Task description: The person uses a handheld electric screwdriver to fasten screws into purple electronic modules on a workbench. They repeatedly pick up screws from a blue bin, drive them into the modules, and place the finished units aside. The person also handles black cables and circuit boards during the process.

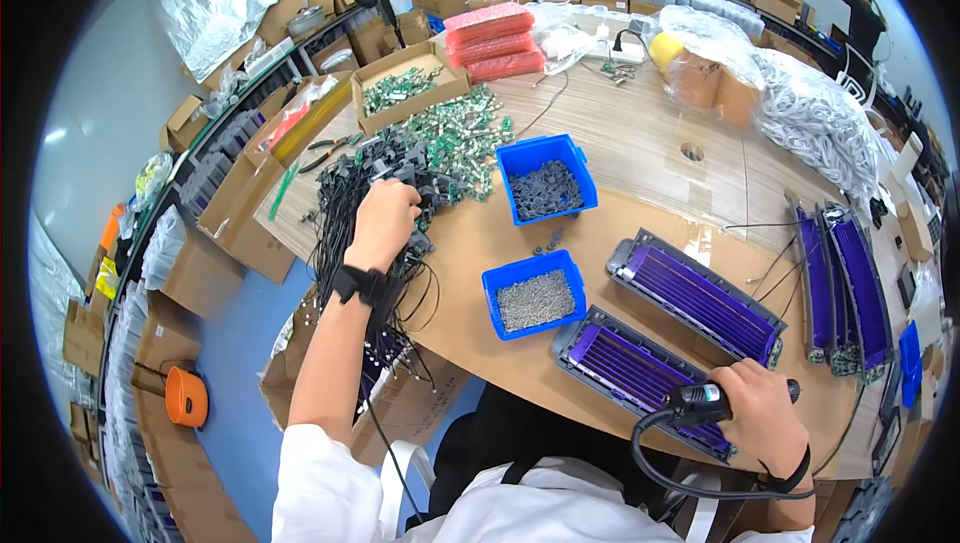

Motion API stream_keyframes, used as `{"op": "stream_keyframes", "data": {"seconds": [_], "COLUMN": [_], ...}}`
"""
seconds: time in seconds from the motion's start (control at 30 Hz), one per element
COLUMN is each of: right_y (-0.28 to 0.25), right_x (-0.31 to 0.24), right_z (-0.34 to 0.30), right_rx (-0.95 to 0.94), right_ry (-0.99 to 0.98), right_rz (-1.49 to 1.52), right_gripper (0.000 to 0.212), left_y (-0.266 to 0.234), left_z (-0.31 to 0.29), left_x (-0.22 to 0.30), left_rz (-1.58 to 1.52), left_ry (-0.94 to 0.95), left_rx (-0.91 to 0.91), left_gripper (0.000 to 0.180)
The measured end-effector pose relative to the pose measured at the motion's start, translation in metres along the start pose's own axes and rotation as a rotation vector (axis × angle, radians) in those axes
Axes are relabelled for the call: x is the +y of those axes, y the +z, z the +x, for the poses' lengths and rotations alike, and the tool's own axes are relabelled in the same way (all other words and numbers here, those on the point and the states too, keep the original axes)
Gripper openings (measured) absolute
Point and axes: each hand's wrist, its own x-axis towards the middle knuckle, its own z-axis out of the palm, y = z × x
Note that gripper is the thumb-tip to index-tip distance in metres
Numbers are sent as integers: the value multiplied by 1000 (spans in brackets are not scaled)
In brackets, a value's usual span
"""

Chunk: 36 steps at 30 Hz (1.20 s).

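Note:
My left hand (386, 221) reaches into a heap of black cables (345, 183) with small dark grey plastic parts. Its fingers are bent together on the heap, and what they pinch is hidden. A black corded electric screwdriver (698, 403) lies level in my right hand (758, 411), fingers wrapped round it. Beneath it is the near end of a grey-framed unit with purple strips (625, 368). A similar purple unit (700, 293) lies just beyond. Between my hands stand two blue bins, one with small screws (537, 301), the other with dark grey plastic pieces (545, 190).
Loose green circuit boards (470, 128) spread behind the heap, beside a cardboard box (408, 93) of more boards. Pliers (325, 151) lie left. Several purple units (850, 283) stand at right. Pink bubble-wrap packs (490, 43) and bundled white cables (815, 123) lie farther back.

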Motion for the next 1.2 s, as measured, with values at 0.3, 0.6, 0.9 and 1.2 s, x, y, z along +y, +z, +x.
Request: {"op": "stream_keyframes", "data": {"seconds": [0.3, 0.6, 0.9, 1.2], "right_y": [5, 18, 25, 30], "right_x": [-5, 5, 4, 7], "right_z": [-9, -12, -7, -6], "right_rx": [-25, -74, -45, -83], "right_ry": [-14, -22, -47, -84], "right_rz": [7, 30, 14, 0], "right_gripper": [40, 46, 29, 34], "left_y": [47, -4, -202, -232], "left_z": [45, 53, -23, -153], "left_x": [5, 12, -2, 43], "left_rz": [244, -398, -1017, -836], "left_ry": [157, 133, 45, -287], "left_rx": [53, 226, 1049, 647], "left_gripper": [12, 4, 14, 19]}}
